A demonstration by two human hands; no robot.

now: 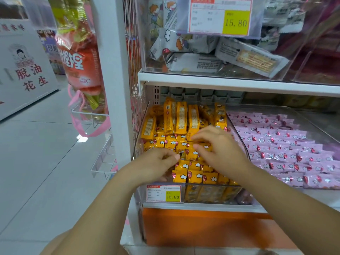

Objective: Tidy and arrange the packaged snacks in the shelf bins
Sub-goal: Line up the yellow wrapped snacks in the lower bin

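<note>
A: Nearest first. What do we have up front?
B: Clear bin point(211, 194), with a price label point(163, 193) on its near-left wall. Yellow snack packets point(195, 176) lie flat in rows just behind that wall, faces up and fairly even.
A: Hands?
B: Both are over the middle of the bin. The left hand point(158, 162) has its fingers curled in, tips at the edge of one flat packet. We cannot tell whether it pinches that packet or only touches it. The right hand point(219, 146) has its fingers loosely spread and lying on the middle row, gripping nothing we can see.
A: Farther in?
B: Upright yellow packets point(181, 117) stand on edge at the far end. A few lean, and the far-left one tilts most.
A: Progress?
B: We judge this bin well along. The near rows are squared and the middle row is under the hands. The far upright ones look like what is left.
A: Neighbours?
B: Pink packets point(287, 150) in the right-hand bin point(272, 108) lie in neat overlapping rows, so that one looks done. White packets point(195, 61) in the upper bin point(147, 57), behind a second price label point(220, 16), lie jumbled at all angles. We would mark that bin not yet tidied.
</note>
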